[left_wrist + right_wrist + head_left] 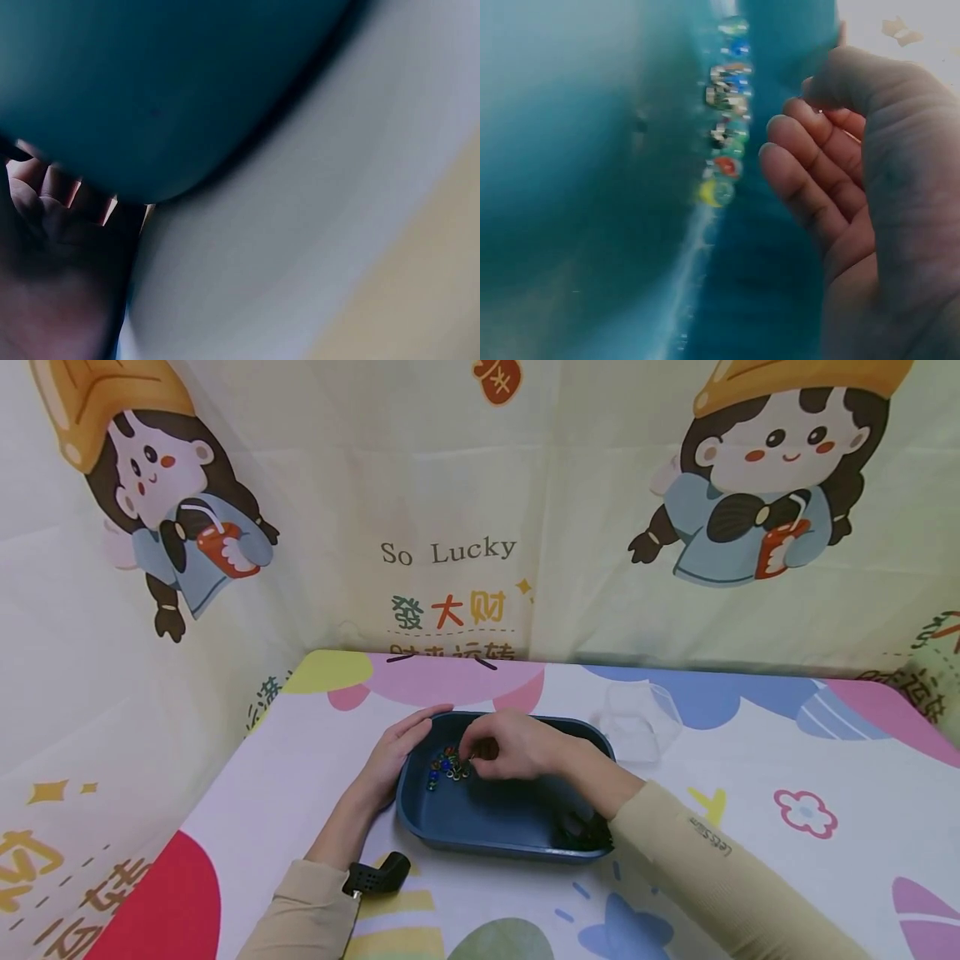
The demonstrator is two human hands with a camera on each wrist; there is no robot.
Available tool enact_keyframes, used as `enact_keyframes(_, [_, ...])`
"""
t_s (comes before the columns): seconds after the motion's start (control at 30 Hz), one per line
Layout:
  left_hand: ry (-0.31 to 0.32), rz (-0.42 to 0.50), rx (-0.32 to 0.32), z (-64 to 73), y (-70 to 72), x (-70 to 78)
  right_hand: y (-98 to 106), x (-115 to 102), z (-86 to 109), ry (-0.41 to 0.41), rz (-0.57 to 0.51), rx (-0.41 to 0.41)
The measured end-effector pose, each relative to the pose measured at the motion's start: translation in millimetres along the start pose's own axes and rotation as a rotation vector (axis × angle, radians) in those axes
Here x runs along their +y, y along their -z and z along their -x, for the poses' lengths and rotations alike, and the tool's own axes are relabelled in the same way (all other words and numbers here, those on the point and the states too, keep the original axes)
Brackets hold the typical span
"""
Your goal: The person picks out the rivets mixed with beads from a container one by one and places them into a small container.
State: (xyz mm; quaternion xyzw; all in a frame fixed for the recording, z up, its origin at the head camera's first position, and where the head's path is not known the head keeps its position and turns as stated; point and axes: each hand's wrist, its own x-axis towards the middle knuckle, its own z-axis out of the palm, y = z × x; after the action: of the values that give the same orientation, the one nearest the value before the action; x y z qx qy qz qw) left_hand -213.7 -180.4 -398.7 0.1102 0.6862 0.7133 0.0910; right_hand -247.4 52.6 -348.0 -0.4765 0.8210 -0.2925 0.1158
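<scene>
A dark blue plastic basin (480, 839) stands on the table. My left hand (392, 760) lies along its left end, fingers extended over the far left rim and palm against the outer wall. Inside, near the left end, lie glass marbles (446, 764) in blue, green and orange, mixed with small metal rings or nuts (457, 774). Over this pile my right hand (513, 745) reaches down with bent fingers. Its thumb and forefinger meet around a tiny gleaming piece (820, 112), mostly hidden. In the right wrist view the marbles (726, 166) lie in a row beside the fingertips.
A clear plastic container (637, 727) stands behind the basin on the right. Black wrist cameras sit on both forearms, the left one (377, 874) beside the basin's near left corner. A colourful printed cloth (750, 793) covers the table; a cartoon curtain (577, 527) hangs behind.
</scene>
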Motion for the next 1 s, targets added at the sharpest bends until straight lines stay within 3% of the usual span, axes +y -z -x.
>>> enact_keyframes(0.67, [-0.005,-0.005,0.024,-0.5,1.2,1.6,18,1,18.3,0.199,-0.128,0.375])
enact_keyframes(1.0, [-0.002,-0.022,0.018,-0.9,-0.2,1.0,19,2,25.7,0.148,-0.17,0.454])
